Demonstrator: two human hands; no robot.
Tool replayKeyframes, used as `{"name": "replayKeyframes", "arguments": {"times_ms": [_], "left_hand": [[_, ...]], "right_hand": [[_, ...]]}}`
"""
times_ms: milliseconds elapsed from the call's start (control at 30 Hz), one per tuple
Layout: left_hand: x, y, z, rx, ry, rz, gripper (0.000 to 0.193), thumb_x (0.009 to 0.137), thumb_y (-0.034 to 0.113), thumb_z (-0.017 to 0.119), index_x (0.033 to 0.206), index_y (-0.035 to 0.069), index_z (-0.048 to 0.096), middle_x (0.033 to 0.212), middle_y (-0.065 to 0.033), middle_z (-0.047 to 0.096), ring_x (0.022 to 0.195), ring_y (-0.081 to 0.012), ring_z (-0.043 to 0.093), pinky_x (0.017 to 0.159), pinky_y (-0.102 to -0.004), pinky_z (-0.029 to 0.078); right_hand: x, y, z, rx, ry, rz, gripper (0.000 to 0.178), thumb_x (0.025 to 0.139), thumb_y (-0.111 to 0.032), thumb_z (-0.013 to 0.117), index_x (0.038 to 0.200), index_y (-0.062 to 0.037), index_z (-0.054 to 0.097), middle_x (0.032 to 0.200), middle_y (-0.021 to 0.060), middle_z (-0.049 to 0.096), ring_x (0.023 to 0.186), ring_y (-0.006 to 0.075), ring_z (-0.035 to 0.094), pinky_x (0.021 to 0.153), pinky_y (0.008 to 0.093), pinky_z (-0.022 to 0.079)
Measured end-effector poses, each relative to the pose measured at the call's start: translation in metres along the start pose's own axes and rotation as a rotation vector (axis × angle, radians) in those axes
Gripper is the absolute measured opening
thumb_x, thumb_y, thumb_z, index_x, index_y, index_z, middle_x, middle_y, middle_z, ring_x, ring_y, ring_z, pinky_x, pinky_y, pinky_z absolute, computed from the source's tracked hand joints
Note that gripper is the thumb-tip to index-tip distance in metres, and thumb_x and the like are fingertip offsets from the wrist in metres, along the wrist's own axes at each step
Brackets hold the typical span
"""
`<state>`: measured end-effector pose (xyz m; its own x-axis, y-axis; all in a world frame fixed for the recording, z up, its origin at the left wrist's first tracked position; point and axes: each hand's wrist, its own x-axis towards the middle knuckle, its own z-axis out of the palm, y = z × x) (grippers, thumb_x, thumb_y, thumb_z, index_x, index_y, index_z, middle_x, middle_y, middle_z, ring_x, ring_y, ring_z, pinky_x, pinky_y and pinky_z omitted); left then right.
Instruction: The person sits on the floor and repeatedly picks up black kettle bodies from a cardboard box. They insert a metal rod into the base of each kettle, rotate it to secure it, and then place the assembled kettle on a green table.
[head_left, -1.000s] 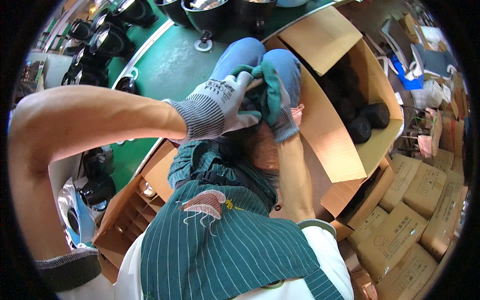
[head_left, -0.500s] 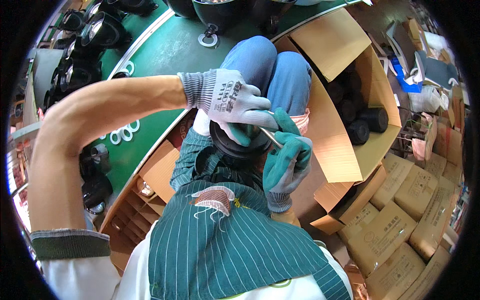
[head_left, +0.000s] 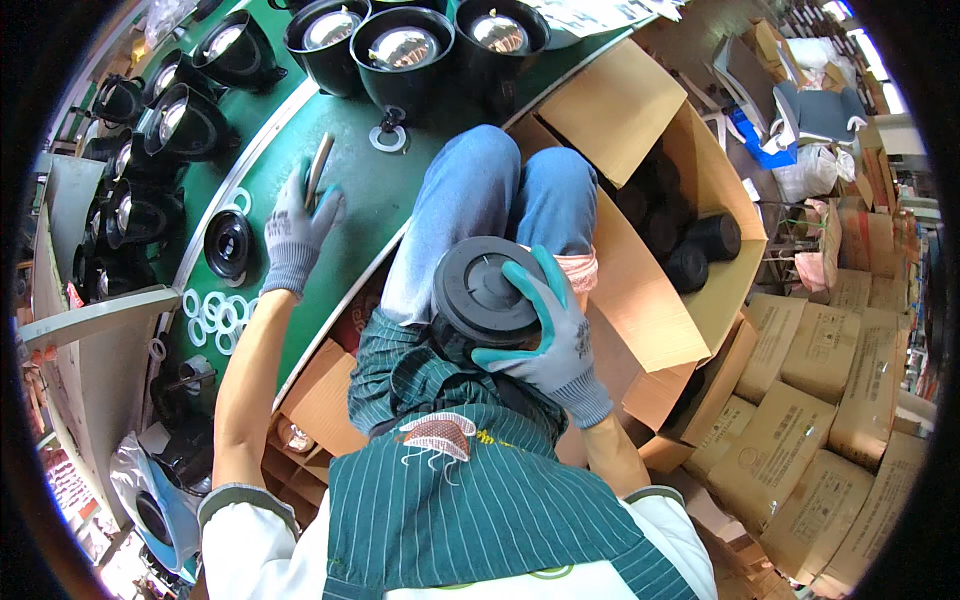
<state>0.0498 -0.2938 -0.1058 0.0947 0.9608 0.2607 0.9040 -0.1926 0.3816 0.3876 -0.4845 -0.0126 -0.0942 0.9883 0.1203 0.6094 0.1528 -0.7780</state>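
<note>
On my lap, my right hand (head_left: 550,335) grips a black round housing (head_left: 480,285) from the side, fingers spread over its flat, ringed top. The housing's lower part is hidden by my hand and apron. My left hand (head_left: 300,230) is over the green table (head_left: 365,195) and holds a slim, brownish rod-like tool (head_left: 321,163) between thumb and fingers. The thumb is slightly blurred. Both hands wear grey gloves with green palms and fingertips. Beside my left wrist lies a black ringed disc (head_left: 228,245).
White rings (head_left: 215,315) lie in a cluster near my left forearm. Black bowl-shaped housings with shiny domes (head_left: 403,50) stand at the table's far end and left. At right, an open carton (head_left: 640,310) holds black round parts; stacked sealed cartons (head_left: 770,455) stand beyond.
My left hand has left the black housing and moved left over the table with the rod-like tool. My right hand has let go of the tool and now grips the housing.
</note>
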Motion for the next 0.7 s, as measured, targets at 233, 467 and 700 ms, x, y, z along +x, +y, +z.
{"name": "replayKeyframes", "arguments": {"times_ms": [233, 467, 700], "left_hand": [[-0.032, -0.033, 0.000, 0.160, -0.116, -0.109, 0.083, 0.086, 0.043, 0.074, 0.154, 0.008, 0.042, 0.141, -0.0253, 0.052, 0.127, -0.0428, 0.055, 0.104, -0.0513, 0.047], [-0.021, 0.037, -0.095, -0.488, 0.223, 0.575, 0.083, 0.079, 0.035, 0.085, 0.144, 0.000, 0.049, 0.149, -0.0268, 0.046, 0.139, -0.0473, 0.047, 0.115, -0.0585, 0.038], [0.055, 0.008, -0.138, -0.633, 0.376, 0.254, 0.073, 0.073, 0.023, 0.091, 0.133, 0.001, 0.055, 0.127, -0.0183, 0.061, 0.116, -0.0310, 0.062, 0.100, -0.0424, 0.049]], "right_hand": [[0.040, -0.042, -0.042, 0.157, 0.268, -0.094, 0.102, 0.061, -0.049, 0.097, 0.143, -0.0041, 0.059, 0.152, 0.0221, 0.050, 0.138, 0.0357, 0.053, 0.116, 0.0476, 0.043], [0.113, 0.021, -0.001, 1.139, 0.321, 0.266, 0.070, 0.104, -0.053, 0.054, 0.156, -0.0076, 0.041, 0.155, 0.0110, 0.049, 0.138, 0.0279, 0.051, 0.117, 0.0468, 0.041], [0.227, -0.066, 0.044, 1.606, -0.096, 0.289, 0.074, 0.111, -0.051, 0.035, 0.164, -0.0028, 0.018, 0.154, 0.0175, 0.048, 0.132, 0.0282, 0.057, 0.118, 0.0436, 0.039]]}}
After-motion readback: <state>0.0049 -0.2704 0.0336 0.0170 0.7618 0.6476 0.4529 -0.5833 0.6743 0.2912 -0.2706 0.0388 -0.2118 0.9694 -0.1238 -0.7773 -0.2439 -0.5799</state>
